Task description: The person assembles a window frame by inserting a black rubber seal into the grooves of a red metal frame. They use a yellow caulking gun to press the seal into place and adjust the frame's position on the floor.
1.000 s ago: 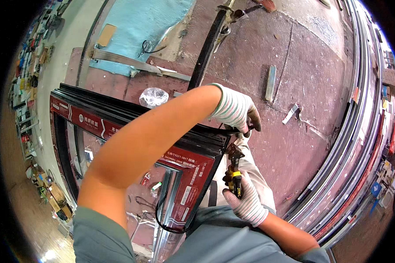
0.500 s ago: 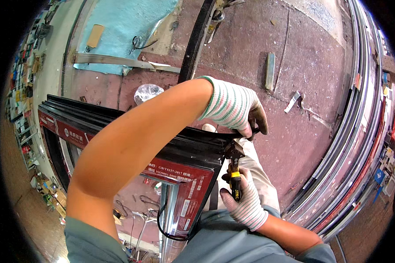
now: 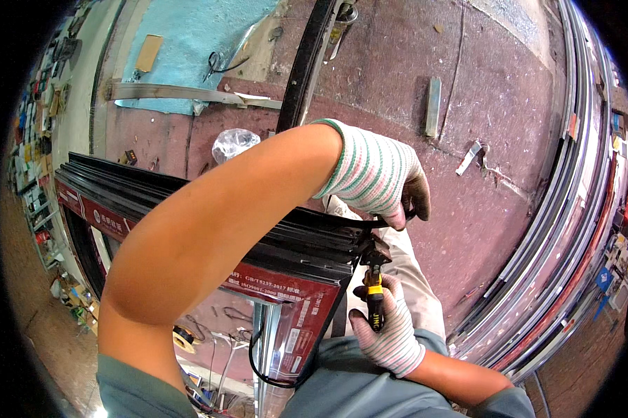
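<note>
Reddish, stained concrete floor (image 3: 495, 209) fills the head view, with a pale blue mat (image 3: 188, 42) far left and long metal profiles (image 3: 572, 230) curving down the right side. Loose metal offcuts (image 3: 433, 106) lie far off on the floor. Near the middle, a dark window frame (image 3: 209, 230) wrapped in red film stands on edge. The left hand (image 3: 380, 174), gloved, pinches a black rubber strip (image 3: 342, 223) at the frame's corner. Just below, the right hand (image 3: 391, 334) grips yellow-handled pliers (image 3: 374, 296), whose tip meets that corner.
</note>
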Tool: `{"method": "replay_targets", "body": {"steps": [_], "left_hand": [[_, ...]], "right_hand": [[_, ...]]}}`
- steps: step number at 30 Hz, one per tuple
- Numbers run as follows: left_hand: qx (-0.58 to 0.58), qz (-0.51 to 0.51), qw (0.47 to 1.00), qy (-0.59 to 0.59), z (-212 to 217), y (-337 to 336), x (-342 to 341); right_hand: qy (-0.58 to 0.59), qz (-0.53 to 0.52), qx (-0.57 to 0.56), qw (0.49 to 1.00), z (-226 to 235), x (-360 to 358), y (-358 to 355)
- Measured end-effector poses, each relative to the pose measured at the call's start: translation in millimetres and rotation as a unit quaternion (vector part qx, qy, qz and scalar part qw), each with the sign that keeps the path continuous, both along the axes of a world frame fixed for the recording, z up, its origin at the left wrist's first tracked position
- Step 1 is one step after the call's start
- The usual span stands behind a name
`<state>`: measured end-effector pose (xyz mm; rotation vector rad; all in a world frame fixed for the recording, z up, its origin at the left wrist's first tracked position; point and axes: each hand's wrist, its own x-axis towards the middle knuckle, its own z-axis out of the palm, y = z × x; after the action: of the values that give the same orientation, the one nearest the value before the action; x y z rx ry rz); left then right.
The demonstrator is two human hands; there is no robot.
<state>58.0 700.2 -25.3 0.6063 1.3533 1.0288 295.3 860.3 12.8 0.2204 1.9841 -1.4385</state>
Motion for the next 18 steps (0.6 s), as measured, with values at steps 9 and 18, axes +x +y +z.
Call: {"method": "replay_targets", "body": {"steps": [9,18], "left_hand": [[-0.004,-0.016,1.0,0.012,6.4,2.5,-0.2],[0.012,-0.027,0.999,0.024,11.3,1.1,-1.1]], "right_hand": [[0.005,-0.018,0.007,1.0,0.5,-7.3,-5.6],[0.004,-0.02,0.01,1.0,-6.2,-6.9,-7.9]]}}
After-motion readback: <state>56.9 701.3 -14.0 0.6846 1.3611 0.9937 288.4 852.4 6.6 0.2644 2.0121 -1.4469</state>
